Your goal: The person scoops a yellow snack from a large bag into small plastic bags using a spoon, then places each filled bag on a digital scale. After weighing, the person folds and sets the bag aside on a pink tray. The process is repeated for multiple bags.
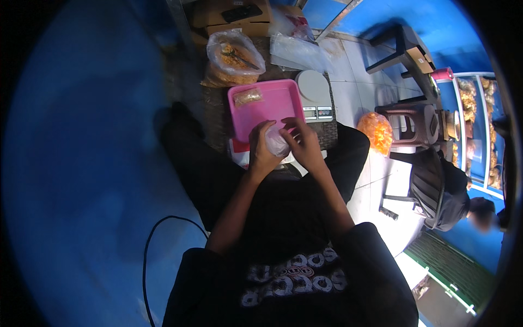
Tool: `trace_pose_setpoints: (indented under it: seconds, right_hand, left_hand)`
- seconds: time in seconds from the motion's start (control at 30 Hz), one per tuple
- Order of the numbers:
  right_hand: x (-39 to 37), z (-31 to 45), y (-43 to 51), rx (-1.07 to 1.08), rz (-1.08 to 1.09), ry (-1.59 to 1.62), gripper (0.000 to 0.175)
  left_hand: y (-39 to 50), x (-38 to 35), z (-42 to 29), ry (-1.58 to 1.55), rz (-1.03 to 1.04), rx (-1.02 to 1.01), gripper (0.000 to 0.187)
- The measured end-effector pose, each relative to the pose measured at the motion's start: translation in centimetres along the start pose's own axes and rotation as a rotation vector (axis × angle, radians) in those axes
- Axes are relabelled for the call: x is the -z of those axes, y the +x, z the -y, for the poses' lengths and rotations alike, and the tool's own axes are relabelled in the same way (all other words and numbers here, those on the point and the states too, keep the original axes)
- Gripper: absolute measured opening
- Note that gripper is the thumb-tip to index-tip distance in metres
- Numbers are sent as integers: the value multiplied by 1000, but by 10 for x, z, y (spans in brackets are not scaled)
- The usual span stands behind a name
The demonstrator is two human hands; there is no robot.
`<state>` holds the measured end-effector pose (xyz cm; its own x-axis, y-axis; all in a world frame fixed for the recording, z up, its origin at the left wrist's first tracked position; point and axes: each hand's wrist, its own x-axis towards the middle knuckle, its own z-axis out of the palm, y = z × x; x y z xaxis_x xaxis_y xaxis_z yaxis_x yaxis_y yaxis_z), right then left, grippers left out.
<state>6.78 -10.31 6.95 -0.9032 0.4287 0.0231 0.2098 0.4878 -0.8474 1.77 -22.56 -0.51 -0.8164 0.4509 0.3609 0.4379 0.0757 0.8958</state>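
My left hand (261, 149) is closed round a clear plastic bag (276, 142), held over the near edge of a pink plastic tray (282, 100). At the bag's right side are the fingers of my right hand (301, 141), curled; whether they grip it I cannot tell. A small filled plastic packet (247, 97) lies in the tray's far left corner. Behind the tray stands a large open plastic bag of orange-brown crumbly food (220, 77), with a dark-handled utensil (244, 61) in it. A white digital kitchen scale (314, 88) is right of the tray.
Flat clear plastic bags (296, 51) lie beyond the scale. A cardboard box (241, 24) bears a dark phone-like object (242, 13). On the tiled floor to the right are a bag of orange snacks (375, 131) and a plastic stool (408, 122). A person (447, 196) sits farther right.
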Motion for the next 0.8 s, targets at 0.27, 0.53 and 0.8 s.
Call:
trace_pose_setpoints:
  seconds: [0.27,0.53,0.8]
  right_hand:
    - [21,0,28,-42,-10,78,16]
    - [7,3,81,-74,163,297,25]
    - [-19,-24,15,-153,121,71,26]
  left_hand:
    - [34,37,24,-123,-32,242,79]
    - [37,48,39,-22,-154,207,77]
    - [22,13,33,443,-121,-79,85]
